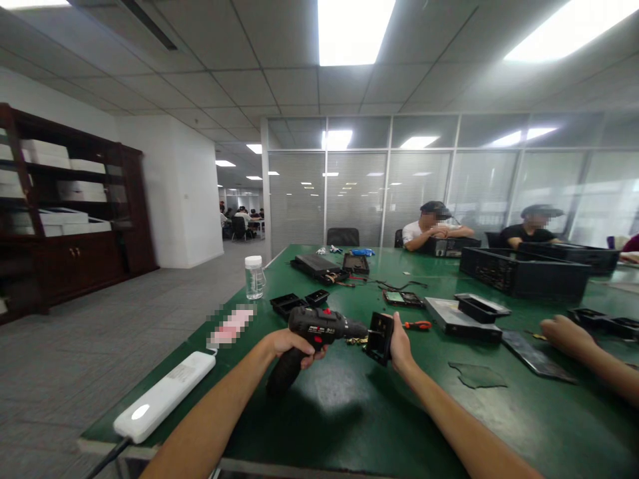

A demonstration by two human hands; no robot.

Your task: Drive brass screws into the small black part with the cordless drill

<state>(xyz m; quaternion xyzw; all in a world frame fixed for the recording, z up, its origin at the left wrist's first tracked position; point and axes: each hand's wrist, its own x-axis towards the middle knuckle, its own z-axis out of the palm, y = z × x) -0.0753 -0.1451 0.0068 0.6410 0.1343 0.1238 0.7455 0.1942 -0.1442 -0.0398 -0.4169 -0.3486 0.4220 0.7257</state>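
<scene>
With our left hand (301, 347) curled round the drill (309, 324) and our right hand (401, 340) pinching the black case (382, 332) above the green table (319, 439), we judge the case light and stiff (probably smooth, slightly slippery plastic), best held by its outer edges.

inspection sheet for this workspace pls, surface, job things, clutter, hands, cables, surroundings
Surface: green table, strewn with parts.
Job's things: black drill, pointed at black casing; contact unclear.
Clutter: clear bottle, orange screwdriver, silver box, among others.
Hands: left hand grips the drill; right hand holds the casing.
Cables: black cord runs from white power strip; loose wires lie farther back.
Surroundings: two people seated opposite; another person's hand at right; dark cabinet at left.
</scene>
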